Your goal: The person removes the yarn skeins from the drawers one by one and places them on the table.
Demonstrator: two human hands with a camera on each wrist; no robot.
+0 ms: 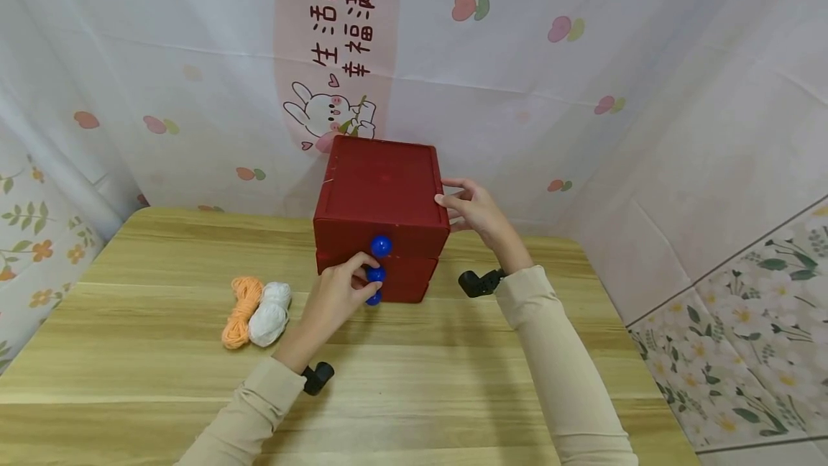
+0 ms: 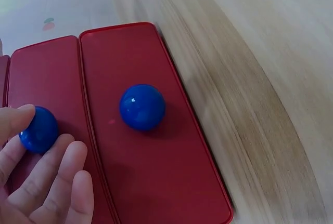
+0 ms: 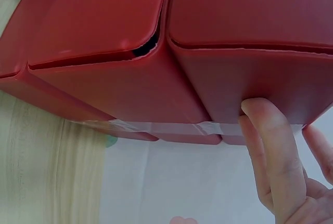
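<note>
Head view: soft, even illumination; a faint, diffuse shadow falls on the bench (image 1: 414,387) beside the right sleeve (image 1: 561,365). Left wrist view: dimmer, hazy, a pinpoint highlight on the blue knob (image 2: 142,108). Right wrist view: dull sheen across the red drawer (image 3: 104,18).

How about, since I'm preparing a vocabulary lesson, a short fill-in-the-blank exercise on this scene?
1. Counting down the three blue knobs, the left hand pinches the ____ one.
2. In the head view, the right hand touches the red drawer unit near its ____ edge.
3. The yarn bundle lying right beside the orange yarn is ____ in colour.

Missing words: middle; right; white.
</note>
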